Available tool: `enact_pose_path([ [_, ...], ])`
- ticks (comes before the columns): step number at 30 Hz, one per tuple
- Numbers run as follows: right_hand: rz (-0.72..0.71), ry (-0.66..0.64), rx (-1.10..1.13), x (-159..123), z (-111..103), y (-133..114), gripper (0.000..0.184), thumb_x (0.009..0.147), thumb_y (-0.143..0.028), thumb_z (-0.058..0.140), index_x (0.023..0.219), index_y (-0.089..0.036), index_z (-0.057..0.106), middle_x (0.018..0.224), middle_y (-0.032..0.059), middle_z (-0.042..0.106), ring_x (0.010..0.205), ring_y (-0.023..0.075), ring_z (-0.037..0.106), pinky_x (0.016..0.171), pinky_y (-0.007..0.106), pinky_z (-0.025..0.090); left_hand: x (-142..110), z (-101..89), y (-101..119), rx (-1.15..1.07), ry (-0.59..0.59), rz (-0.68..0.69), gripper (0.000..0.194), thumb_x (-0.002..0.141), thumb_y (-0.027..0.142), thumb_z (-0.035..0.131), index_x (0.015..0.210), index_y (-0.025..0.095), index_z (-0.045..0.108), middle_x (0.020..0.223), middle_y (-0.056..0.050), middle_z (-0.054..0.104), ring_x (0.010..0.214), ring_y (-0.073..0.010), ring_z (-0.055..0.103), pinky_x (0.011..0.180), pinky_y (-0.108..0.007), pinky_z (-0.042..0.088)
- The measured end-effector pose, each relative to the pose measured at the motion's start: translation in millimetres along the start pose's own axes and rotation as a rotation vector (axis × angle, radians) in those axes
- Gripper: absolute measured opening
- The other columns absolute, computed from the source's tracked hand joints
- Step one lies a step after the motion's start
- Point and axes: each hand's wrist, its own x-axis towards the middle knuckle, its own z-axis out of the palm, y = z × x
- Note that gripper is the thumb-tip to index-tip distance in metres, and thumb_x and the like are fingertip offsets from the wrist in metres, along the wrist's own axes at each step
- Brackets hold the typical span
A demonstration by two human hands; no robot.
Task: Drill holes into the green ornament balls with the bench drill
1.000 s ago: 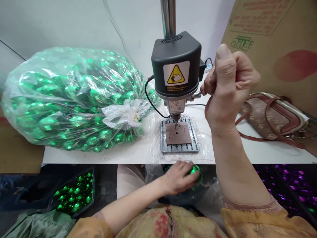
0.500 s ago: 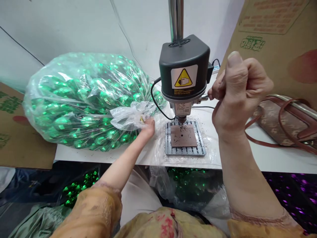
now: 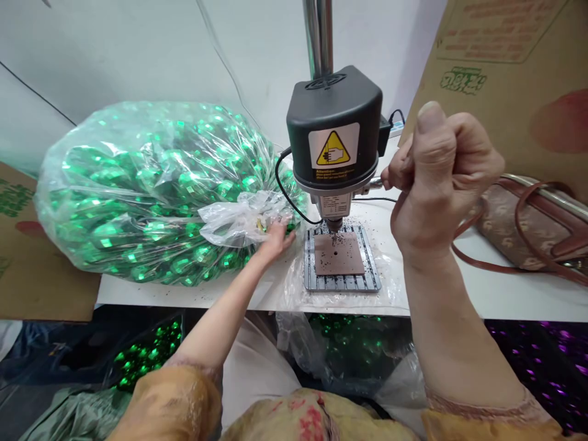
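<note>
My left hand [image 3: 274, 240] is at the gathered mouth of a big clear plastic bag [image 3: 151, 184] full of shiny green faceted pieces. Its fingers are apart, and a dark green piece shows between finger and thumb; I cannot tell whether they grip it. My right hand [image 3: 443, 177] is raised and closed round the lever [image 3: 376, 182] on the side of a small black drill press [image 3: 337, 128]. Under the chuck [image 3: 335, 225], a brown square plate [image 3: 349, 260] with a dark hole lies on the slotted metal base [image 3: 311, 278]. Dark shavings are scattered over it.
A patterned handbag [image 3: 514, 226] with a brown strap lies at the right, before a cardboard box [image 3: 509, 79]. Another box [image 3: 46, 269] stands left. Clear plastic sheeting [image 3: 294, 294] surrounds the base. Below the white table [image 3: 441, 294] are green and purple shiny pieces.
My left hand's fingers have spread at the bag's mouth, and a dark green piece now shows beside them. My right hand stays on the lever. The view has shifted slightly.
</note>
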Motion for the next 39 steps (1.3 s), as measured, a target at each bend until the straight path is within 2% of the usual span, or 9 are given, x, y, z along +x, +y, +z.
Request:
enact_pose_path([
  [3, -0.011, -0.002, 0.007, -0.6, 0.2, -0.8, 0.042, 0.09, -0.035, 0.064, 0.061, -0.017, 0.039, 0.05, -0.0086, 0.039, 0.044, -0.0003, 0.036, 0.046, 0.022, 0.026, -31.0, 8.5, 16.8, -0.191, -0.064, -0.044, 0.042, 0.077, 0.032, 0.079, 0.115, 0.021, 0.063, 0.109, -0.007, 0.069, 0.108, -0.0246, 0.065, 0.103, -0.04, 0.051],
  [7, -0.01, 0.001, -0.019, -1.6, 0.4, -2.4, 0.042, 0.091, -0.035, 0.062, 0.061, -0.017, 0.038, 0.05, -0.009, 0.038, 0.044, -0.0015, 0.036, 0.047, 0.021, 0.027, -61.7, 23.3, 37.8, -0.666, 0.034, -0.26, 0.053, 0.08, 0.05, 0.079, 0.115, 0.024, 0.05, 0.095, -0.001, 0.07, 0.085, -0.0176, 0.07, 0.081, -0.033, 0.058],
  [10, -0.007, 0.001, -0.031, -1.9, 0.1, -1.8, 0.043, 0.092, -0.037, 0.061, 0.062, -0.018, 0.037, 0.05, -0.0094, 0.037, 0.044, -0.0015, 0.035, 0.046, 0.021, 0.028, -69.9, 35.9, 47.8, -0.848, 0.023, -0.35, 0.056, 0.078, 0.054, 0.081, 0.112, 0.025, 0.048, 0.096, -0.001, 0.071, 0.076, -0.016, 0.071, 0.07, -0.029, 0.057],
  [17, -0.015, -0.023, -0.1, -3.4, -1.3, -2.3, 0.045, 0.092, -0.043, 0.06, 0.063, -0.02, 0.035, 0.052, -0.0075, 0.036, 0.045, 0.001, 0.034, 0.047, 0.023, 0.028, -65.4, 47.4, 53.2, -1.142, -0.079, -0.513, 0.033, 0.091, 0.044, 0.065, 0.117, 0.024, 0.061, 0.116, -0.007, 0.073, 0.106, -0.0246, 0.073, 0.092, -0.045, 0.062],
  [21, -0.03, -0.041, -0.186, -4.2, -2.6, -1.8, 0.048, 0.093, -0.049, 0.055, 0.064, -0.02, 0.03, 0.052, -0.0063, 0.032, 0.046, 0.0017, 0.032, 0.047, 0.023, 0.028, -67.3, 44.9, 54.0, -1.097, -0.143, -0.508, 0.044, 0.088, 0.046, 0.072, 0.126, 0.025, 0.063, 0.118, -0.008, 0.073, 0.101, -0.0217, 0.072, 0.087, -0.039, 0.062],
  [25, -0.018, -0.048, -0.138, -3.7, -3.6, -0.3, 0.047, 0.092, -0.049, 0.057, 0.064, -0.021, 0.032, 0.052, -0.0066, 0.033, 0.046, 0.0024, 0.033, 0.047, 0.024, 0.028, -69.8, 48.1, 52.3, -0.932, -0.117, -0.39, 0.066, 0.069, 0.042, 0.092, 0.125, 0.024, 0.063, 0.114, -0.007, 0.073, 0.096, -0.0189, 0.07, 0.077, -0.029, 0.058],
  [32, 0.032, -0.04, 0.008, -4.6, -3.4, -2.2, 0.043, 0.09, -0.041, 0.063, 0.062, -0.022, 0.037, 0.051, -0.0079, 0.037, 0.046, 0.0026, 0.034, 0.048, 0.026, 0.027, -67.8, 46.1, 58.5, -0.959, -0.129, -0.385, 0.063, 0.068, 0.044, 0.093, 0.12, 0.02, 0.068, 0.117, -0.008, 0.072, 0.099, -0.0199, 0.069, 0.083, -0.031, 0.056],
  [36, 0.039, -0.03, -0.006, -5.4, -1.9, -7.1, 0.046, 0.088, -0.044, 0.063, 0.061, -0.021, 0.035, 0.052, -0.0081, 0.033, 0.048, 0.0021, 0.032, 0.051, 0.026, 0.025, -89.2, 32.4, 76.7, -0.885, -0.324, -0.404, 0.058, 0.066, 0.034, 0.095, 0.116, 0.019, 0.07, 0.109, -0.006, 0.073, 0.099, -0.0189, 0.067, 0.081, -0.026, 0.053],
  [39, 0.078, -0.03, -0.058, -6.8, 2.7, -10.8, 0.045, 0.091, -0.046, 0.056, 0.062, -0.021, 0.034, 0.055, -0.008, 0.029, 0.049, 0.0012, 0.029, 0.052, 0.023, 0.028, -124.4, 37.5, 90.9, -0.845, -0.778, -0.513, 0.054, 0.062, 0.03, 0.096, 0.109, 0.019, 0.071, 0.099, -0.003, 0.072, 0.089, -0.0151, 0.066, 0.077, -0.023, 0.053],
])
